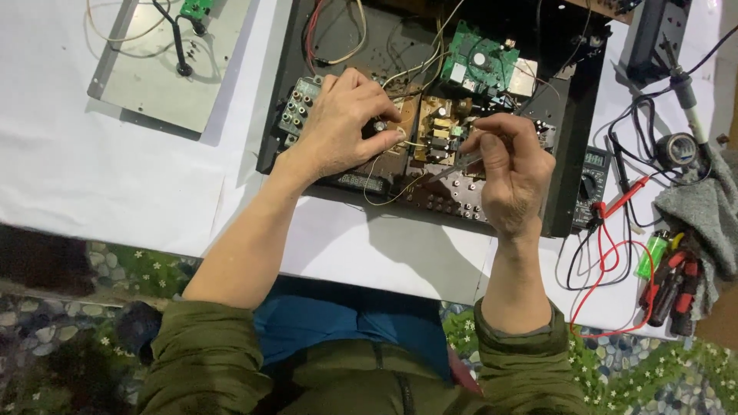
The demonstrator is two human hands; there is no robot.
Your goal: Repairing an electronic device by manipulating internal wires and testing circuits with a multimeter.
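The left hand (338, 123) presses its fingers onto the brown circuit board (430, 138) inside the open black metal chassis (573, 154) at the bench's far edge, steadying it, while the right hand (511, 165) grips slim metal tweezers (453, 167) angled toward the components.

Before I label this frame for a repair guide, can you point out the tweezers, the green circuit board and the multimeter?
Tweezers (459, 164), head view, on the metal shaft below the right hand.
Green circuit board (483, 58), head view, on its middle.
Multimeter (591, 184), head view, on its dial face.
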